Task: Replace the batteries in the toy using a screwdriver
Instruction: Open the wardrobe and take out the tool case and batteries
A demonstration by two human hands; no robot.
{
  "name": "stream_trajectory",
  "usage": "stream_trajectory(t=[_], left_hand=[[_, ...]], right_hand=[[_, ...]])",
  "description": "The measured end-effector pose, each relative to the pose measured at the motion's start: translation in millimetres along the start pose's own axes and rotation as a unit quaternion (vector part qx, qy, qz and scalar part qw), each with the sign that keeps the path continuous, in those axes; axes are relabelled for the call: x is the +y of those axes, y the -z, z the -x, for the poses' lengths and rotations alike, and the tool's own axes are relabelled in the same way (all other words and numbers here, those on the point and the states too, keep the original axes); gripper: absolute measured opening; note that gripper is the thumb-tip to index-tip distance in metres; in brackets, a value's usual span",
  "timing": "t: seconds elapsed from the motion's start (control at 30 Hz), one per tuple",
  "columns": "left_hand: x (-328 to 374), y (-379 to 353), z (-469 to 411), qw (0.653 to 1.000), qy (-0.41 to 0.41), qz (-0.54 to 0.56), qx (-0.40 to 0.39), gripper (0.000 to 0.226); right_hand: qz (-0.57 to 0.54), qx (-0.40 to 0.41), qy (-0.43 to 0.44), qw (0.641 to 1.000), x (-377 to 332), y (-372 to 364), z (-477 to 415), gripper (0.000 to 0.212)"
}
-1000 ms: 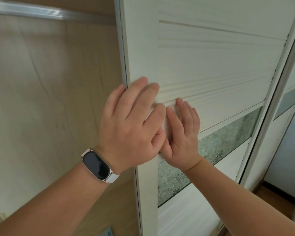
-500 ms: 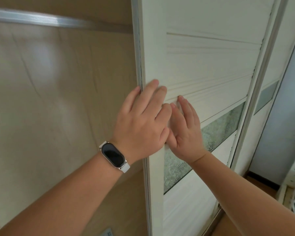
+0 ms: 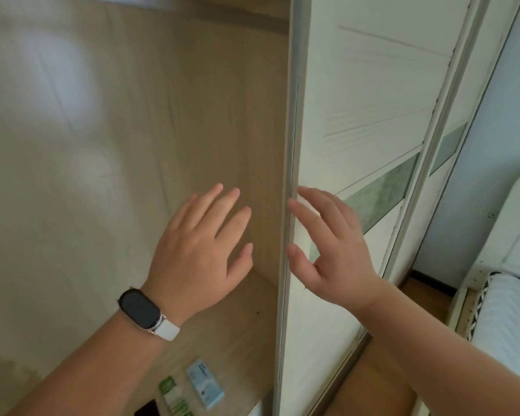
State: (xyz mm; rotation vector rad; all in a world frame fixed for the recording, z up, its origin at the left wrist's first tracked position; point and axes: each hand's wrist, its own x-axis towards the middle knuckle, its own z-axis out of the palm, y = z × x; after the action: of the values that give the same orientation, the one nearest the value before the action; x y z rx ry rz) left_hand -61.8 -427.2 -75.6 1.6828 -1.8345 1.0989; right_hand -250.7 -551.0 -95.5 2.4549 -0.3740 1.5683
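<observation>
My left hand [image 3: 204,250], with a dark watch on a white strap, hangs in front of the open wardrobe with fingers spread, holding nothing. My right hand [image 3: 327,250] is open too, its fingertips at the left edge of the white sliding door [image 3: 357,121]. On the wooden shelf [image 3: 222,334] below lie a green-and-white pack [image 3: 174,396] and a light blue pack [image 3: 204,382]. No toy or screwdriver is in view.
A dark flat object [image 3: 146,409] lies at the shelf's front edge. The wardrobe's inner wood wall [image 3: 102,130] fills the left. A second door panel [image 3: 451,139] stands to the right, then a blue-grey wall and a white bed [image 3: 511,310] at the lower right.
The sliding door has moved right, uncovering the wardrobe's inside and the shelf. My left hand has come off the door; both hands have parted and spread.
</observation>
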Motion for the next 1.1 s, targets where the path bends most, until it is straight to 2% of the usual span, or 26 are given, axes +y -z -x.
stream_trajectory(t=[0.27, 0.53, 0.83, 1.0, 1.1], left_hand=[[-26, -1, 97, 0.986, 0.111, 0.038, -0.119, 0.047], [-42, -14, 191, 0.953, 0.198, 0.055, -0.223, 0.054], [-45, -58, 276, 0.896, 0.290, 0.053, -0.333, 0.054], [-48, -89, 315, 0.852, 0.333, 0.045, -0.402, 0.054], [-54, -108, 335, 0.834, 0.352, 0.050, -0.422, 0.056]], right_hand=[[0.028, -0.202, -0.034, 0.978, -72, -33, 26, 0.052], [0.037, -0.399, -0.058, 0.915, -114, -95, 64, 0.055], [-0.008, -0.528, -0.072, 0.846, -124, -171, 113, 0.059], [-0.060, -0.597, -0.059, 0.798, -121, -220, 133, 0.069], [-0.082, -0.613, -0.070, 0.783, -119, -252, 150, 0.083]])
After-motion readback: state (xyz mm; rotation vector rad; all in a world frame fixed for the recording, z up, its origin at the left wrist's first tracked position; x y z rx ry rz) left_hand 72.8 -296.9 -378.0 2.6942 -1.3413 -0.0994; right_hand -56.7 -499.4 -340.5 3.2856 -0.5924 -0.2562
